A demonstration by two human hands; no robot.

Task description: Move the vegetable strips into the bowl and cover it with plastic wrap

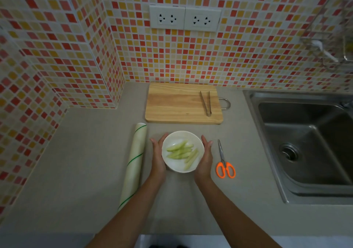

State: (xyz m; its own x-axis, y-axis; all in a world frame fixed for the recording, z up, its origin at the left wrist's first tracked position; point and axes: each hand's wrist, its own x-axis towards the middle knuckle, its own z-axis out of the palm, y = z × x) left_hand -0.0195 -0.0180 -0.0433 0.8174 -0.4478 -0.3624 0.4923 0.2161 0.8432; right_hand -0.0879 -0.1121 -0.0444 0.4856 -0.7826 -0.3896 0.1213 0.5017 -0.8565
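A white bowl (177, 166) stands on the grey counter and holds several pale green vegetable strips (181, 151). My left hand (158, 155) lies flat against the bowl's left side with its fingers straight. My right hand (206, 157) lies the same way against the bowl's right side. A roll of plastic wrap (133, 163) with green lines lies lengthwise to the left of my left hand. I cannot tell whether wrap covers the bowl.
A wooden cutting board (181, 104) lies behind the bowl with metal tongs (206, 103) on its right part. Orange-handled scissors (223, 161) lie right of my right hand. A steel sink (305, 142) fills the right side. Tiled walls close the back and left.
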